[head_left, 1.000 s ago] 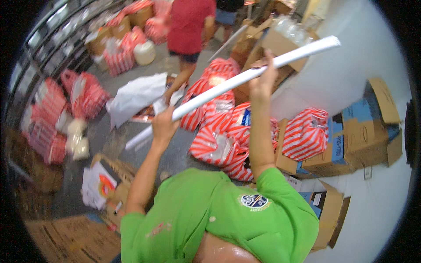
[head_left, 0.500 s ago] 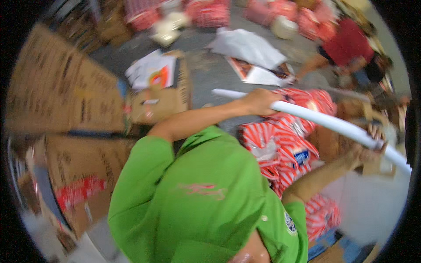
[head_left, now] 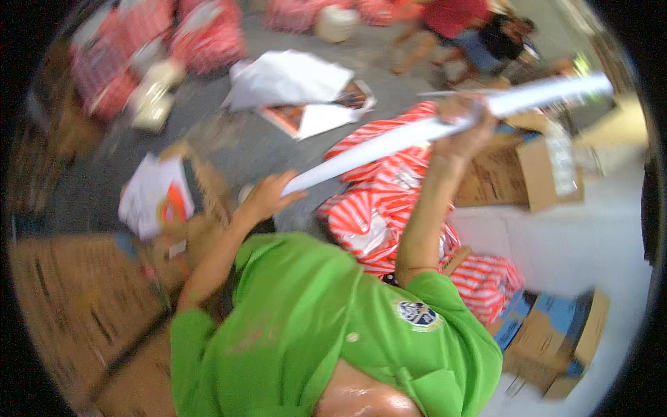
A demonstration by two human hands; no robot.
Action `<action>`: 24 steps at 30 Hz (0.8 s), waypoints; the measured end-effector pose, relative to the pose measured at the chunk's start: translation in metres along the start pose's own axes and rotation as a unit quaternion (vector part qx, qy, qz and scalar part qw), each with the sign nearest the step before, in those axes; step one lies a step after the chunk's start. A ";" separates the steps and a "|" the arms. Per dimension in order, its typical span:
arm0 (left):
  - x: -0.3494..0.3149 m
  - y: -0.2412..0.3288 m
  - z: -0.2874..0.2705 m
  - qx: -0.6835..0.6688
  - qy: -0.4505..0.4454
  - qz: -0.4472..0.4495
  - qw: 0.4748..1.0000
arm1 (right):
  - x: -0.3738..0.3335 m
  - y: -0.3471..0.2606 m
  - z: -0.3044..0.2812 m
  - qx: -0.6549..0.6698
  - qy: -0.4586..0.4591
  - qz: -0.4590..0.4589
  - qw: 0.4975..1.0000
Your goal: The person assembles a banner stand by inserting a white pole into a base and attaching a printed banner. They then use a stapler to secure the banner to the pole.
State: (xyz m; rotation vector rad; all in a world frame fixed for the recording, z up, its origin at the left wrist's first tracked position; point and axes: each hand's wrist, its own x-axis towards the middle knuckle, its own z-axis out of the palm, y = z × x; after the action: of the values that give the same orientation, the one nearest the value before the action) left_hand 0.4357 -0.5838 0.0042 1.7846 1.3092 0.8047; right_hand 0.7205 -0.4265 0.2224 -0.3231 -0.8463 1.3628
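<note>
A long white roll, like a tube of rolled sheet (head_left: 375,149), slants across in front of me, its far end raised toward the upper right. My left hand (head_left: 269,197) is closed at the roll's near left end. Farther along, my right hand (head_left: 464,128) wraps round it near the middle, fingers curled over the top. Beneath the roll lie red-and-white striped plastic bags (head_left: 375,215), partly hidden by my right forearm. Motion blurs the roll's far end.
Cardboard boxes (head_left: 76,299) stand at left, papers (head_left: 154,198) on one. An open carton (head_left: 542,174) and another box (head_left: 549,340) are at right. White sheeting (head_left: 288,80) lies on the floor. Two people, one in a dark red shirt (head_left: 455,15), one in black (head_left: 497,42), are beyond.
The roll has swung so its far end points up to the right instead of down. My left hand is now at its near end. The surroundings have shifted left as my view turned.
</note>
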 end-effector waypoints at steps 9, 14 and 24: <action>0.060 -0.063 -0.095 0.078 0.104 0.053 0.990 | 0.086 0.089 0.054 0.004 0.100 -0.036 0.994; 0.093 -0.054 -0.133 -0.040 0.082 0.120 0.989 | 0.112 0.094 0.072 0.039 0.054 -0.066 0.996; 0.167 0.045 -0.151 -0.049 0.195 0.176 0.964 | 0.130 0.102 0.069 0.077 0.060 -0.146 0.984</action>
State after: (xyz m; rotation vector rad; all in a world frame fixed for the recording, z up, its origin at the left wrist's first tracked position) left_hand 0.3769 -0.3998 0.1278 1.8653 1.1736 1.4526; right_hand 0.5962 -0.3002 0.2457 -0.1508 -0.6551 1.1152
